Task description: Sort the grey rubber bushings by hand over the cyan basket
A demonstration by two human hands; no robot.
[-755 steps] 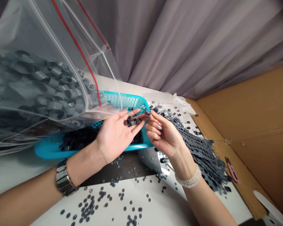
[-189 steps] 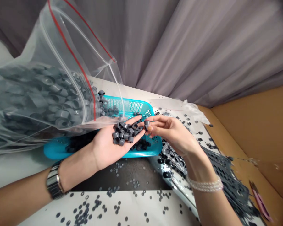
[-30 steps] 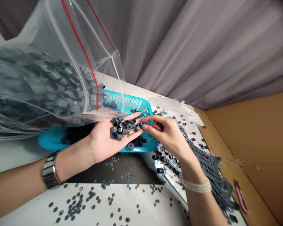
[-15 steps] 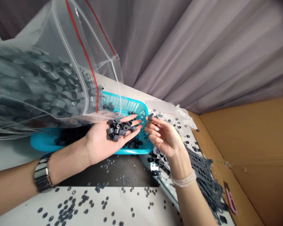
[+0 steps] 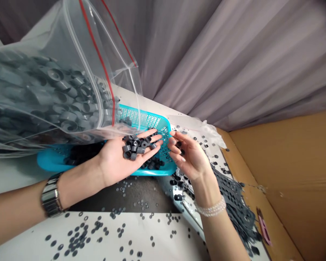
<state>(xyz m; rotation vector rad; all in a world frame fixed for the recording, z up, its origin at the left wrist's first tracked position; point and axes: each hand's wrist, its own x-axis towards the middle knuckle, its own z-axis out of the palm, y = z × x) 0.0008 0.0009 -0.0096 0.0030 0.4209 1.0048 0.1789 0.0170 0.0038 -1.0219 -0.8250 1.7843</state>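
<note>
My left hand (image 5: 115,159) lies palm up with its fingers stretched out. It carries a small heap of dark grey plastic caps (image 5: 137,146), short hollow cylinders, on the palm and fingers. Just right of its fingertips is my right hand (image 5: 191,154), fingers loosely curled and apart, with no cap at the fingertips. Dark bits show in the gap between its fingers; whether they lie in the hand or behind it is unclear. Below both hands stands a turquoise plastic basket (image 5: 168,170) with more dark caps inside, partly hidden by my left hand and arm.
At the left, a big clear zip bag (image 5: 62,87) with red stripes holds many grey caps and overhangs the basket. Small dark discs (image 5: 77,239) are scattered on the white table (image 5: 103,250). To the right are dark perforated sheets (image 5: 233,195), pink-handled snips (image 5: 264,228) and cardboard (image 5: 288,163).
The cap held at my right fingertips is no longer there, and those fingers have loosened. My left hand and its heap have barely moved.
</note>
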